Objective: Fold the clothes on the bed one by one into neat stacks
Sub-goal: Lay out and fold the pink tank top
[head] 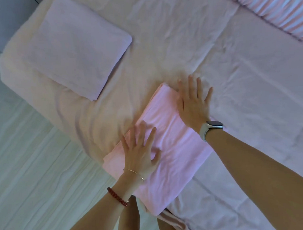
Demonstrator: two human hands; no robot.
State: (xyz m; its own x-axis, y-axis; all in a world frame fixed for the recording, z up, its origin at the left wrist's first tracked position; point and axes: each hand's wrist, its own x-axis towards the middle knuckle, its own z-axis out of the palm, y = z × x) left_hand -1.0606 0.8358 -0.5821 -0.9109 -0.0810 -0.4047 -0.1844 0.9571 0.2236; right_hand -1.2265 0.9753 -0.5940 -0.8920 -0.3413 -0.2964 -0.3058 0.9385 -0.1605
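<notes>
Pressing flat, we spread our left hand (140,154) and right hand (193,102), fingers wide, on the soft pink folded cloth (172,150) in the middle low of the frame, near the bed edge; we should rub outward to push bumps away; a folded pale lilac cloth (75,46) waits at upper left.

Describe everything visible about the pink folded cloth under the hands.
The pink folded cloth is a soft, thin-looking fabric folded into a long rectangle of several layers, with faint creases. It lies flat and diagonal on the bed near its edge. The left hand and the right hand press on it with straight, spread fingers.
</notes>
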